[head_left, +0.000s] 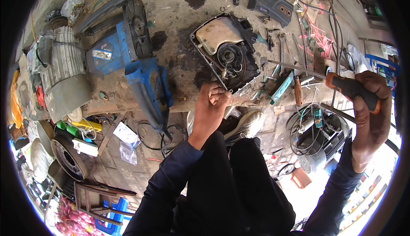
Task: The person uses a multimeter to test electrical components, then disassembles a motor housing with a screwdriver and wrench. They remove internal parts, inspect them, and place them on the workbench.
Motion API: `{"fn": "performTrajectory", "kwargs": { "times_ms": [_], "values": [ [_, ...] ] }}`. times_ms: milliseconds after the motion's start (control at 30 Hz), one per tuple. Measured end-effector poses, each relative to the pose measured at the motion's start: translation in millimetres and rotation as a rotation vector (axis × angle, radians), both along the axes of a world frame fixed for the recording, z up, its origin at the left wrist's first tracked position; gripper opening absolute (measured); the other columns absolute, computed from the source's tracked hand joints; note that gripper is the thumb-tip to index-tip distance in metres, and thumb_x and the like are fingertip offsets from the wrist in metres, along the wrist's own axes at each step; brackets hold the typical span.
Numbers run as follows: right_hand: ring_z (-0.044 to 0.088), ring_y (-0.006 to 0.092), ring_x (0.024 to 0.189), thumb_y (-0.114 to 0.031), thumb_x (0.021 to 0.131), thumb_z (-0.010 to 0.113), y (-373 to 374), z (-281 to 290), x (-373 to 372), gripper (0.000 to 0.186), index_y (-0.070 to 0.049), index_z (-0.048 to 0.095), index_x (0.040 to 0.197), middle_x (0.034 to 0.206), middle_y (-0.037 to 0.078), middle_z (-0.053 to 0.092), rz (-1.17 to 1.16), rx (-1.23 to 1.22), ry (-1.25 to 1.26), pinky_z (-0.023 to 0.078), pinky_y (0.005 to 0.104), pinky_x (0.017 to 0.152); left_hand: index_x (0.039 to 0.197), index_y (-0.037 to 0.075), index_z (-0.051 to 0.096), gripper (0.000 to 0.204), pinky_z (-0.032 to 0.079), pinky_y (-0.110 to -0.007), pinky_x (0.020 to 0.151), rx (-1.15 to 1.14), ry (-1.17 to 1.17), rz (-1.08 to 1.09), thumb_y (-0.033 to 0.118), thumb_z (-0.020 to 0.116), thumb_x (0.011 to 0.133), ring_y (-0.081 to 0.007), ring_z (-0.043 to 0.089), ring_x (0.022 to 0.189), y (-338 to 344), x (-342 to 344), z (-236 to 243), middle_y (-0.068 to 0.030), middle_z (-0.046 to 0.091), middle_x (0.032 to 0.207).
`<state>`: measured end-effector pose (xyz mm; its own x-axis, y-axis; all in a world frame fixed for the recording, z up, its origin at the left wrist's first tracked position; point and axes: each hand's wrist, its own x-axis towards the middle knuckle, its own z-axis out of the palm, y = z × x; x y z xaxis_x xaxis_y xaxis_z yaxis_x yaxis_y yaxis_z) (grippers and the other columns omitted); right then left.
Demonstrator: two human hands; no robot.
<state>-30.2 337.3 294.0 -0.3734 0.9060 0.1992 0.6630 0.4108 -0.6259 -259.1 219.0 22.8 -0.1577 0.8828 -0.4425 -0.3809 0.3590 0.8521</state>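
My right hand grips a screwdriver by its orange and black handle. Its long shaft points left, with the tip near the right side of an open black housing. At the housing's near corner, my left hand has its fingers curled and its thumb against the rim. Inside the housing lie a cream plastic tank and a round black part. Left of it rests a blue and black electric chainsaw body, its handle jutting past the bench edge.
Behind the housing sits a black cover. Spanners, a teal box and a wooden-handled tool lie on the right. A grey motor stands at the left. On the floor are a wheel rim and coiled cables.
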Motion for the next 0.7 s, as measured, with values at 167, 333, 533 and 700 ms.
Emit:
{"fn": "performTrajectory", "kwargs": {
  "times_ms": [167, 333, 533, 700],
  "values": [
    [0.06, 0.0223, 0.11, -0.002, 0.097, 0.068, -12.3, -19.5, -7.1, 0.026, 0.003, 0.056, 0.119, 0.12, 0.019, 0.059, 0.003, -0.105, 0.143, 0.051, 0.0336, 0.097, 0.128, -0.005, 0.051, 0.035, 0.059, -0.031, 0.088, 0.017, 0.009, 0.007, 0.006, 0.071, 0.101, -0.0173, 0.067, 0.099, -5.8, -2.2, -2.2, -0.0135, 0.065, 0.113],
    [0.061, 0.0218, 0.11, -0.001, 0.097, 0.07, -22.3, -34.4, -7.2, 0.025, 0.003, 0.057, 0.118, 0.119, 0.019, 0.061, -0.037, -0.171, 0.179, 0.05, 0.0343, 0.097, 0.13, -0.005, 0.051, 0.038, 0.058, -0.032, 0.09, 0.011, 0.007, 0.021, 0.009, 0.071, 0.102, -0.0187, 0.067, 0.103, -9.9, -6.2, 6.8, -0.0151, 0.066, 0.115],
    [0.062, 0.0217, 0.109, -0.006, 0.099, 0.07, -32.2, -41.7, 5.7, 0.025, 0.002, 0.058, 0.119, 0.121, 0.019, 0.063, -0.125, -0.13, 0.237, 0.05, 0.0338, 0.098, 0.136, -0.004, 0.053, 0.041, 0.056, -0.028, 0.089, 0.003, 0.285, 0.017, 0.009, 0.071, 0.101, -0.017, 0.067, 0.102, -14.5, -10.6, 21.9, -0.0135, 0.068, 0.116],
    [0.063, 0.0123, 0.084, -0.01, 0.096, 0.071, -73.4, -57.7, 55.1, 0.024, -0.003, 0.068, 0.119, 0.111, 0.007, 0.068, -0.665, -0.232, 0.358, 0.05, 0.0268, 0.074, 0.136, -0.004, 0.06, 0.042, 0.056, -0.026, 0.087, 0.189, 0.779, -0.125, -0.001, 0.072, 0.096, -0.012, 0.066, 0.099, -23.3, -28.9, 31.8, -0.0122, 0.071, 0.116]
  ]
}}
